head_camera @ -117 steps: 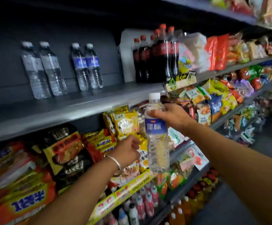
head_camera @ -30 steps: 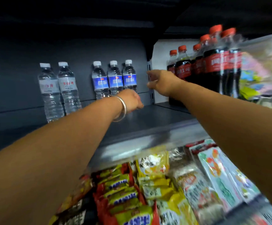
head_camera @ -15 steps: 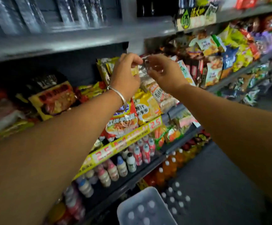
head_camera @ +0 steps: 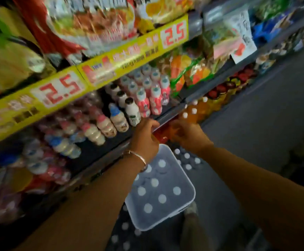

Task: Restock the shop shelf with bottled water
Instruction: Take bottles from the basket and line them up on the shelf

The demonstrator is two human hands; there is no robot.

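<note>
Translucent plastic bin (head_camera: 187, 201), matt, smooth. White plastic caps (head_camera: 162, 198) of water bottles inside. Thin metal bangle (head_camera: 138, 156), shiny. Glossy printed price strip (head_camera: 86, 77) (paper or plastic, cannot tell). Small plastic drink bottles (head_camera: 133, 111), glossy. Snack bags (head_camera: 96, 24) of shiny film. Grey metal shelf edge (head_camera: 169, 113), dull. Floor (head_camera: 265, 124) matt grey.

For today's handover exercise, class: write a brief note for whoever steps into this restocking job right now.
Left hand and right hand: both empty, fingers loosely curled, low over the supply.
Water bottles: white caps show in the shrink-wrapped pack on the floor, with more bottles beyond it.
Done: cannot be judged here; the water shelf is out of view.
Left: pick up the next bottle and lift it to the water shelf; many remain.
</note>
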